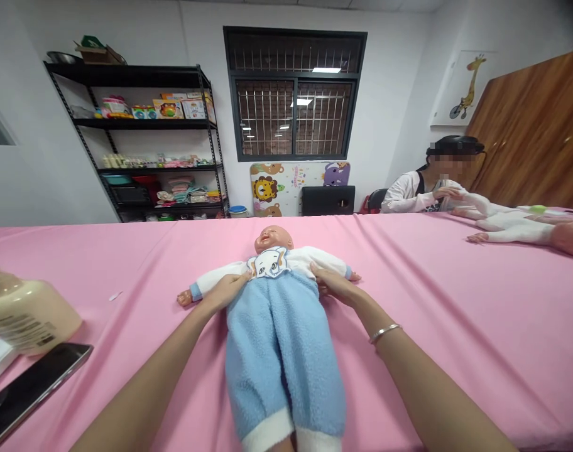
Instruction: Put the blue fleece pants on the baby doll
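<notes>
A baby doll (274, 238) lies on its back on the pink cloth, its head away from me and its arms spread. It wears a white top with an animal face (269, 262) on the chest and fluffy blue trousers (279, 339) with white cuffs. My left hand (227, 289) holds the doll's left-side waist, thumb on the clothing at the chest's edge. My right hand (332, 284) holds the opposite side, its thumb on the white top and its fingers partly hidden beside the body.
At the left edge are a cream bottle (32, 314) and a dark phone (36, 389). A small white piece (115, 295) lies nearby. Across the table at right, a person (423, 188) handles another doll (512, 226). Black shelves (145, 122) stand behind.
</notes>
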Tool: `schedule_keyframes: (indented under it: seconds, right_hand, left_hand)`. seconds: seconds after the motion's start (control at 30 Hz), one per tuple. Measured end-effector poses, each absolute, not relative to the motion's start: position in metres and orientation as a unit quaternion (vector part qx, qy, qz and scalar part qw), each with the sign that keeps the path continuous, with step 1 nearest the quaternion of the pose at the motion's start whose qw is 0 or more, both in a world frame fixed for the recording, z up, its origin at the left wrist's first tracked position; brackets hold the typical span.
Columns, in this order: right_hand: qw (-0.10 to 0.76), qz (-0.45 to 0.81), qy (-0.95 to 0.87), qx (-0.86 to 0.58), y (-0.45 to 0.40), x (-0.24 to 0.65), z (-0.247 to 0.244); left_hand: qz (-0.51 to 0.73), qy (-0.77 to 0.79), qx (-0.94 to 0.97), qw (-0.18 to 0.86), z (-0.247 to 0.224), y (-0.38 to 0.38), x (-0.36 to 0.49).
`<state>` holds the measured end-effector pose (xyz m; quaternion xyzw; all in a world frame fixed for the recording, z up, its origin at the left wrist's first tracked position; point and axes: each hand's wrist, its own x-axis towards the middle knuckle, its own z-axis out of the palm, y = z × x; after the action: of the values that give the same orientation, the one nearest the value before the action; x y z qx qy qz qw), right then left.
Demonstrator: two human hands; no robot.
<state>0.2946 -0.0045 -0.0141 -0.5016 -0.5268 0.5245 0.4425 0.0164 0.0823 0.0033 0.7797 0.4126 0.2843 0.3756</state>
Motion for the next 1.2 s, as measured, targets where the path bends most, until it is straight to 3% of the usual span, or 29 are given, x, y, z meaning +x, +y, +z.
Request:
schedule_keyframes:
  seconds: [0.27,0.37,0.43,0.5,0.57,0.73,0.83,1.0,1.2]
  right_hand:
    - [0.323,0.568,-0.646,-0.396,-0.016,0.312,0.005]
    - [0.336,0.550,-0.648,-0.406,-0.016,0.314,0.009]
    - [0.394,0.521,-0.633,-0.416,-0.017,0.311,0.014]
    - [0.467,0.474,-0.613,-0.425,-0.019,0.304,0.019]
    - [0.489,0.426,-0.620,-0.442,-0.022,0.294,0.023]
    - [0.404,0.291,-0.698,-0.515,-0.024,0.273,0.020]
    - [0.384,0.232,-0.727,-0.520,-0.022,0.268,0.016]
    - [0.384,0.140,-0.743,-0.531,-0.019,0.261,0.018]
    - [0.500,0.227,-0.669,-0.501,-0.017,0.254,0.019]
  left_hand:
    - [0.281,0.359,0.743,0.491,0.016,0.071,0.007]
    - [0.305,0.322,0.703,0.555,0.018,0.071,0.007]
    - [0.323,0.306,0.685,0.578,0.019,0.070,0.009]
    - [0.331,0.302,0.693,0.565,0.021,0.067,0.012]
    - [0.327,0.317,0.727,0.514,0.024,0.063,0.016]
    - [0.293,0.345,0.824,0.341,0.031,0.053,0.019]
    - [0.270,0.326,0.857,0.294,0.035,0.052,0.019]
    - [0.267,0.274,0.878,0.288,0.042,0.050,0.020]
    - [0.304,0.302,0.799,0.422,0.040,0.052,0.019]
